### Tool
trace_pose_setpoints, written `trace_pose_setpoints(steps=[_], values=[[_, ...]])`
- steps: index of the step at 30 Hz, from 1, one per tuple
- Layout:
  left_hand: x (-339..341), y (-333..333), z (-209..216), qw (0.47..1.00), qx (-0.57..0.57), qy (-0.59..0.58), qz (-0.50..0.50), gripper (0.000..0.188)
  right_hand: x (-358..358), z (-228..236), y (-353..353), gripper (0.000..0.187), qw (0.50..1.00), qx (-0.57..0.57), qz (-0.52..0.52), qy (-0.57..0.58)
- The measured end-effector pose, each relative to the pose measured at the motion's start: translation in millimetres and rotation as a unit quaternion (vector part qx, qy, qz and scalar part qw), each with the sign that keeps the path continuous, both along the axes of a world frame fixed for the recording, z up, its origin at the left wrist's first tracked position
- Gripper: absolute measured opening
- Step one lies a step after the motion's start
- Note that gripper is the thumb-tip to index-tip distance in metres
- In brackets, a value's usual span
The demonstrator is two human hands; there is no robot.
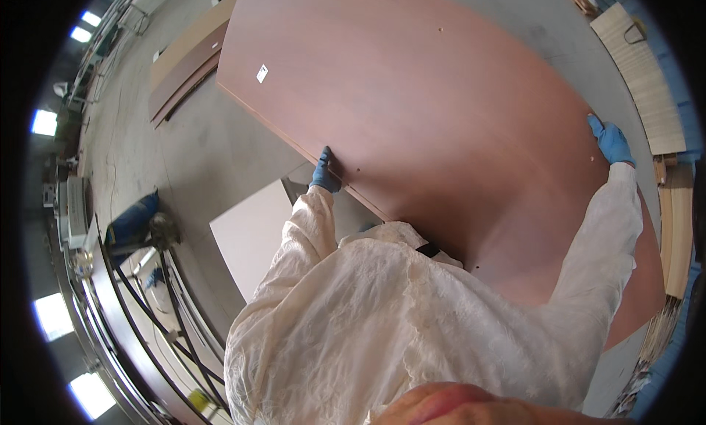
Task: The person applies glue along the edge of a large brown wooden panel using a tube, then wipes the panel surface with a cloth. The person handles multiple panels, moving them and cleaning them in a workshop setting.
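A large reddish-brown panel with a small white label and a few small holes stretches out in front of my body. My left hand, in a blue glove, grips its near left edge, some fingers hidden by the board. Out at the right edge, my right hand is closed over the rim in a matching glove, its underside out of sight. Both forearms wear loose white sleeves. A lower board seems to lie beneath the panel along the left edge.
Stacked brown boards lie on the grey floor at the upper left. A pale board sits below my left arm. Dark metal frames and a blue bag stand at left. Light wooden boards line the right side.
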State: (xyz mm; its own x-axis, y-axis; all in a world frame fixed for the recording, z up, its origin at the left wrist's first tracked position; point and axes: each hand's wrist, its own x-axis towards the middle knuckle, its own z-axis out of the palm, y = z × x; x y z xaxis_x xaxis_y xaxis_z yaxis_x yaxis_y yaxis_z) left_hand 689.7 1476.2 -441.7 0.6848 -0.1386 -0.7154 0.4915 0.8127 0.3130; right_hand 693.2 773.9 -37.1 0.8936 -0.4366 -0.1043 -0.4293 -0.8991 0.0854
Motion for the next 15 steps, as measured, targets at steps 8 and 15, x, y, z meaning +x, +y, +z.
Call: trace_pose_setpoints(steps=[8,15], values=[[178,53,-31,0.992,-0.054,0.078,-0.082,0.057,158,-3,51,0.089,0.999,-0.028,-0.008,0.027],[339,122,-41,0.995,0.000,0.092,-0.043,0.059,310,8,163,0.086,0.997,-0.049,-0.039,0.035]])
